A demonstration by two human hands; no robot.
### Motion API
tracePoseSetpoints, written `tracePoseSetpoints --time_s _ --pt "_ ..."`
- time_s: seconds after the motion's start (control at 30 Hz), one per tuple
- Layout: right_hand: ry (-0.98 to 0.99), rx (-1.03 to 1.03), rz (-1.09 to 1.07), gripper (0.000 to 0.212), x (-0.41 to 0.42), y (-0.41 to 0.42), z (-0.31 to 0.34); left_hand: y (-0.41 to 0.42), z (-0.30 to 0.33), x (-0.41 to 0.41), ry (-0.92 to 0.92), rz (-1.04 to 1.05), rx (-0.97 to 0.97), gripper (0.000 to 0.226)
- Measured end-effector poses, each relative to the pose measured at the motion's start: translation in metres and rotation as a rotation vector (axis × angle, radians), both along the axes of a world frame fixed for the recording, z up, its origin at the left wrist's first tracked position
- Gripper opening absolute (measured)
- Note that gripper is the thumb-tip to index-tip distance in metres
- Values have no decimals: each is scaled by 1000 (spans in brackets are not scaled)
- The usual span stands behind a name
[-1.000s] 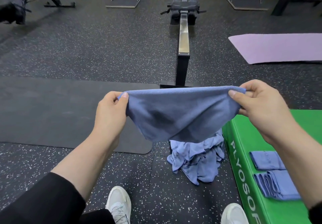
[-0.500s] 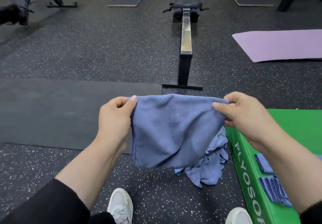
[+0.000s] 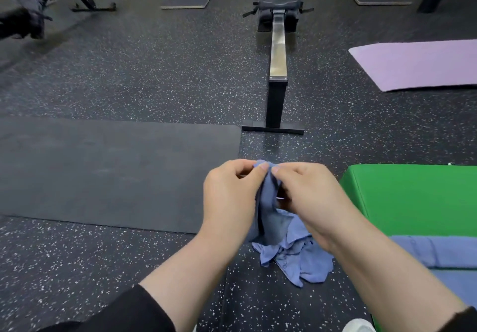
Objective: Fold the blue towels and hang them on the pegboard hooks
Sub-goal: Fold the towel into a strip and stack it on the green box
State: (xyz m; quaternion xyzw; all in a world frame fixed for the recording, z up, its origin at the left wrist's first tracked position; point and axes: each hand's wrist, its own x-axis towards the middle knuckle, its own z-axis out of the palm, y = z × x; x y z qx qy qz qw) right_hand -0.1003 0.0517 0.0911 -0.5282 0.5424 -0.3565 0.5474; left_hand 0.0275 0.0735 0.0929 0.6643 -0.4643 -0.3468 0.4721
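A blue towel (image 3: 268,202) hangs doubled between my hands in front of me. My left hand (image 3: 229,197) and my right hand (image 3: 307,197) are side by side, each pinching the towel's top corners, which meet at the fingertips. Below them a heap of loose blue towels (image 3: 296,256) lies on the floor. Folded blue towels (image 3: 436,251) rest on the green box at the right edge, partly hidden by my right forearm. No pegboard is in view.
The green plyo box (image 3: 413,197) stands at my right. A black mat (image 3: 103,169) lies on the floor to the left, a purple mat (image 3: 418,65) at the far right. A rowing machine (image 3: 277,55) stretches away ahead. My white shoe (image 3: 358,326) shows at the bottom.
My hands have come together from a wide spread, folding the stretched towel in half so its top corners meet. The camera has tilted a little.
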Motion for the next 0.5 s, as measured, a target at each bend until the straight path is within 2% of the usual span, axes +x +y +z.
tracePoseSetpoints --time_s 0.1,0.23,0.37,0.5 --pt "-103 50 8 49 3 1 0 2 2 -2 -13 2 -29 14" --pt "-233 116 -14 29 1 1 2 4 1 -5 -111 -35 -91 23" --pt "-352 181 -55 30 -1 3 6 6 -4 -8 -222 -73 -179 9" --pt "-387 183 -68 32 -4 3 6 11 -1 -10 -357 -230 -256 15"
